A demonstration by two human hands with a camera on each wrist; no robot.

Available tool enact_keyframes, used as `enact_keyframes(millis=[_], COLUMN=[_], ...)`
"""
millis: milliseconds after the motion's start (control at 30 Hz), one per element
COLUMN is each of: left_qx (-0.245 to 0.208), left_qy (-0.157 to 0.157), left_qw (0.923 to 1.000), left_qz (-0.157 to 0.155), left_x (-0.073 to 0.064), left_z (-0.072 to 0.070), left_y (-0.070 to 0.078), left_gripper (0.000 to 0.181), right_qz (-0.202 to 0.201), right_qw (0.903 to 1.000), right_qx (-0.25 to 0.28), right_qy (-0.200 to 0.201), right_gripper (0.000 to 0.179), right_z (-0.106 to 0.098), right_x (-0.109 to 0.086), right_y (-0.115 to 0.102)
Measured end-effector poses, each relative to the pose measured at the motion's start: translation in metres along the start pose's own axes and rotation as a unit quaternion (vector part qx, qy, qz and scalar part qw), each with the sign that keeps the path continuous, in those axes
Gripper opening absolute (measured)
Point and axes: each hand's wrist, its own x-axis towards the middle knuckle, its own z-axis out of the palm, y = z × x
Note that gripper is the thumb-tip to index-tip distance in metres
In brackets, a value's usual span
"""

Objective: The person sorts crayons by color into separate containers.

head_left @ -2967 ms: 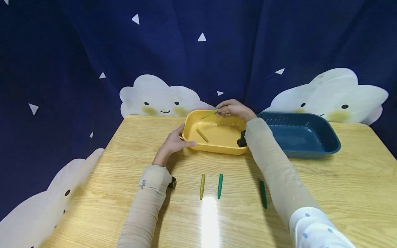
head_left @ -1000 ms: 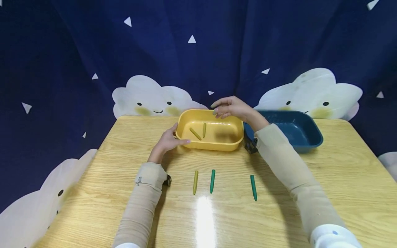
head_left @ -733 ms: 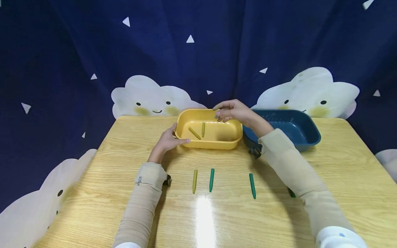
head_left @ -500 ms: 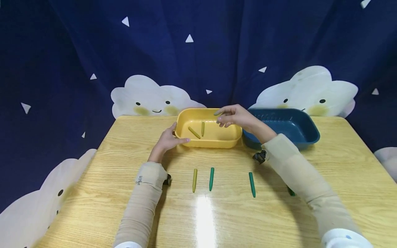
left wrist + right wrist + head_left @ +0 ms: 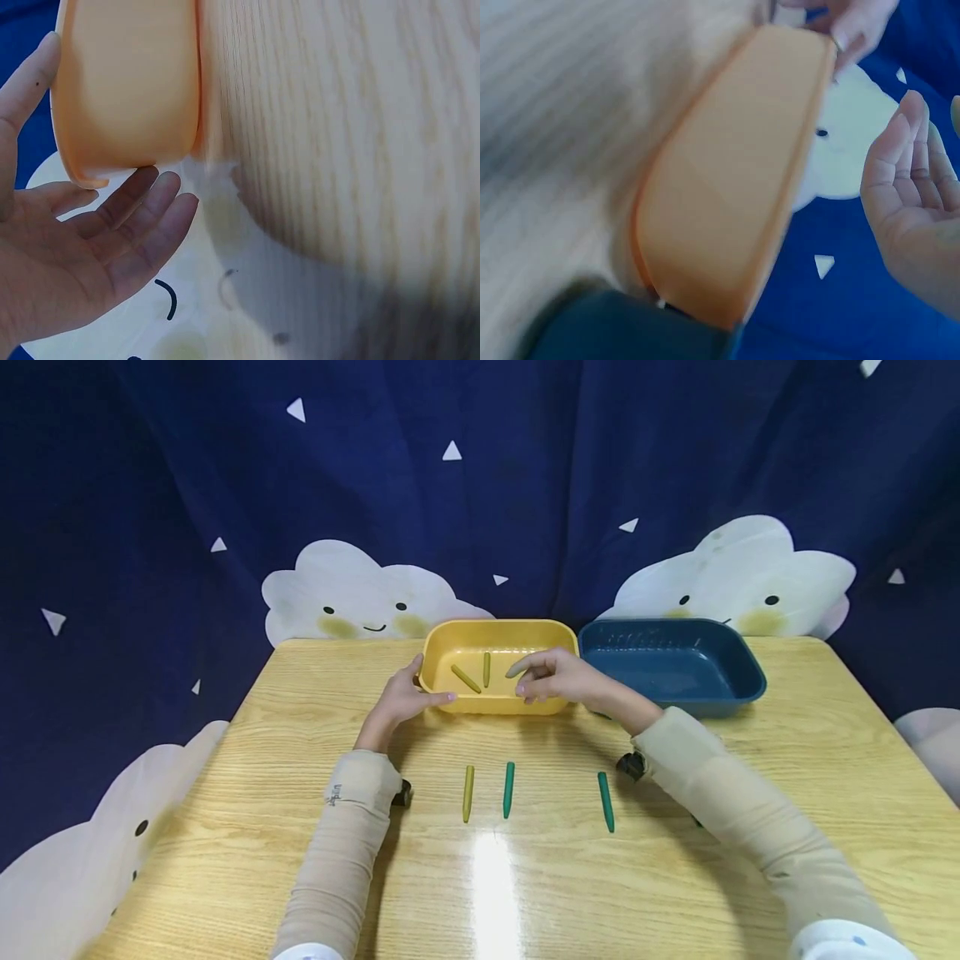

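Observation:
In the head view, my left hand (image 5: 401, 700) rests at the left end of the yellow plastic tray (image 5: 495, 703), thumb along the front rim. The left wrist view shows the left hand's fingers (image 5: 142, 206) nearly straight, touching the tray's end wall. Inside the tray lie two yellow crayons (image 5: 466, 678) (image 5: 487, 669). Over its front right part hovers my right hand (image 5: 558, 677), fingers loosely bent and holding nothing. Nearer me on the table are a yellow crayon (image 5: 468, 793) and two green crayons (image 5: 508, 789) (image 5: 606, 802).
A dark blue tray (image 5: 750, 689) stands right of the yellow one. Another small green thing (image 5: 697, 821) is mostly hidden behind the right sleeve. Behind the wooden table (image 5: 285, 743) hangs a dark blue curtain (image 5: 450, 527) with clouds and triangles.
Three seconds ago my right hand held a yellow crayon over the yellow tray; that crayon now lies inside. The empty right hand has since moved down toward the front rim. My left hand stays put.

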Motion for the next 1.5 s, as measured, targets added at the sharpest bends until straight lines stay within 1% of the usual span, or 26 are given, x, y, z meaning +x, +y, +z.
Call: enact_keyframes(millis=[100,267,400,500,633,833,1033,1233,1433,1500], left_qx=[-0.005,-0.018,-0.016,-0.009,-0.001,0.006,0.005,0.000,0.004,0.004], left_qy=[0.001,0.000,0.001,0.003,0.006,0.008,0.008,0.010,0.009,0.010], left_qw=[1.0000,0.9998,0.9998,0.9999,1.0000,0.9999,1.0000,1.0000,1.0000,0.9999], left_qz=[0.000,0.008,0.010,0.008,0.005,-0.003,0.000,0.001,0.002,0.004], left_x=[0.000,-0.001,-0.003,-0.003,-0.003,-0.002,-0.001,0.000,0.000,0.000], left_z=[-0.001,0.000,-0.001,-0.001,-0.001,0.000,0.000,0.001,0.001,0.001], left_y=[0.000,0.001,0.002,0.002,0.003,0.002,0.000,-0.001,-0.001,0.000], left_gripper=[0.103,0.103,0.103,0.103,0.102,0.103,0.103,0.103,0.103,0.103], right_qz=[-0.016,-0.038,-0.047,-0.044,-0.025,-0.009,0.044,0.059,0.090,0.094], right_qw=[0.9996,0.9979,0.9970,0.9967,0.9955,0.9907,0.9881,0.9869,0.9835,0.9824], right_qx=[-0.005,0.004,-0.020,-0.034,-0.044,-0.070,-0.070,-0.068,-0.051,-0.063], right_qy=[-0.021,-0.053,-0.058,-0.060,-0.079,-0.116,-0.130,-0.134,-0.148,-0.149], right_gripper=[0.031,0.030,0.031,0.033,0.037,0.043,0.046,0.046,0.043,0.041], right_z=[0.011,0.028,0.042,0.051,0.059,0.070,0.080,0.088,0.092,0.093], right_x=[0.001,0.003,0.004,0.006,0.009,0.012,0.013,0.017,0.021,0.023], right_y=[0.004,0.014,0.016,0.017,0.020,0.029,0.032,0.033,0.032,0.032])
